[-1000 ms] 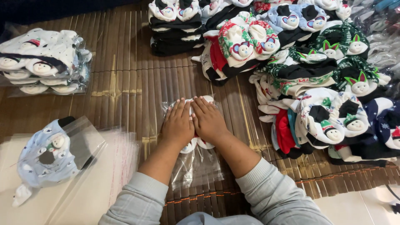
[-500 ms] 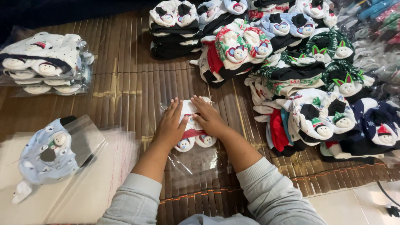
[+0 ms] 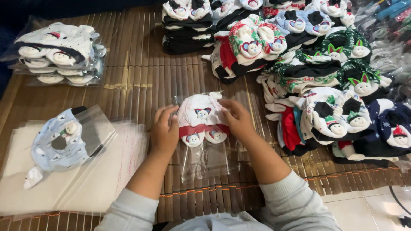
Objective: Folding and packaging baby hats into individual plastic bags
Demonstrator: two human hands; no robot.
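Hands on the bag now — both flanking a clear plastic bag (image 3: 203, 145) that lies flat on the bamboo mat (image 3: 141, 81), centre of view. Inside its top half sits a white hat (image 3: 200, 117) w/ a red band and small snowman faces along the lower edge; the bag's bottom half lies flat and see-through toward the person.

Left hand (image 3: 165, 132) rests at the bag's left edge, fingers curled, tips touching the plastic beside the hat — pressing, not wrapped round anything. Right hand (image 3: 237, 122) is at the right edge, fingers bent, tips pinching the hat's upper right corner through the plastic. Grey sleeves show at both wrists.

Left of the hands: a stack of flat empty bags (image 3: 64, 179), and on top of it a light blue hat (image 3: 58, 143) partly slipped into its own bag. Far left, near the mat's top edge, a pile of bagged white hats (image 3: 58, 51), well apart from the hands.

Right side is crowded w/ loose hats: a dark stack (image 3: 186, 25) up top, a red-and-green bunch (image 3: 250, 45) next to it, green ones (image 3: 342, 60) further right, then white, red and navy ones (image 3: 342, 124) just beside the right forearm. Pale floor tile (image 3: 364, 209) shows at bottom right, past the mat's edge.
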